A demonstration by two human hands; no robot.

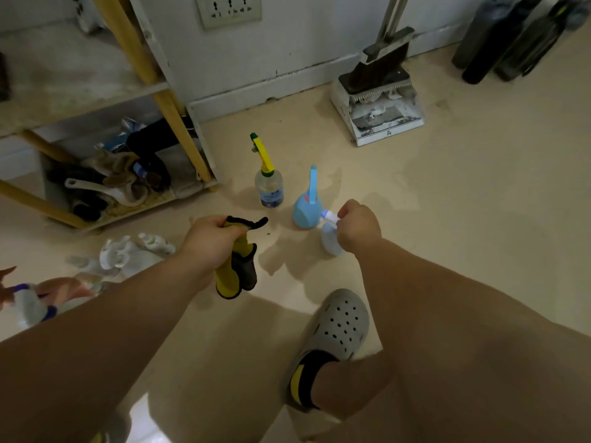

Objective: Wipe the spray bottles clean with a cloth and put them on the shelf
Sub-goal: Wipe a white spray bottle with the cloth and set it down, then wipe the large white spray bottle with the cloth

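Observation:
My left hand (212, 243) grips a yellow and dark grey cloth (236, 270) that hangs down from the fist. My right hand (358, 227) is closed on the white spray head of a pale white bottle (331, 241), which stands on the floor under the hand. Just left of it stands a light blue spray bottle (305, 209). Farther back stands a clear bottle with a yellow and green sprayer (268, 183). The shelf (80, 91), with yellow posts, is at the left.
The shelf's bottom level holds rags, a ladle and clutter (118, 180). White gloves (128, 254) and another spray bottle (28, 302) lie on the floor at the left. A dustpan with broom (380, 107) leans on the wall. My foot in a grey clog (335, 327) is below.

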